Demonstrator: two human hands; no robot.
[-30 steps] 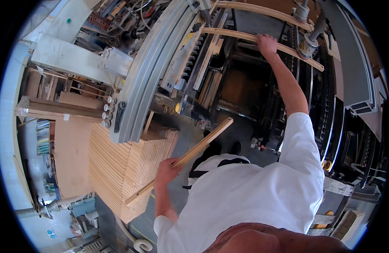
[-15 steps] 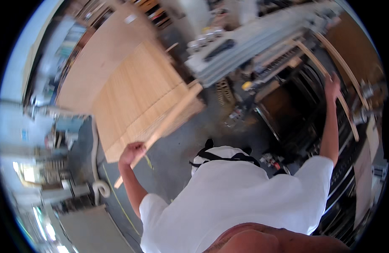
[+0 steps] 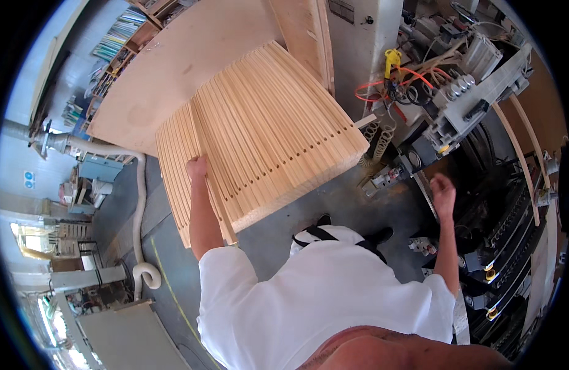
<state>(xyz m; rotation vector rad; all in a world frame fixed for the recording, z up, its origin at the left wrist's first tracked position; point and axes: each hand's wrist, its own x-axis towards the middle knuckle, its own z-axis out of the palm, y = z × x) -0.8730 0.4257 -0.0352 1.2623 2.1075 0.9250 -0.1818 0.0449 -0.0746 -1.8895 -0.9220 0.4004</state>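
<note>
Head view: left hand (image 3: 197, 168), fingers wrapping a strip (image 3: 217, 197); right hand (image 3: 443, 192), half-curled, empty; best align the strip squarely with the stack (image 3: 296, 105).

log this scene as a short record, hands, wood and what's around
left hand: closed on a wooden strip
strip position: lengthwise over the stack of pale wooden strips; whether it touches is unclear
stack detail: row of dark holes near one end
right hand: raised, nothing visible in it
far right: two long curved-looking strips
floor, left: pale hose, coiled at its near end
</note>
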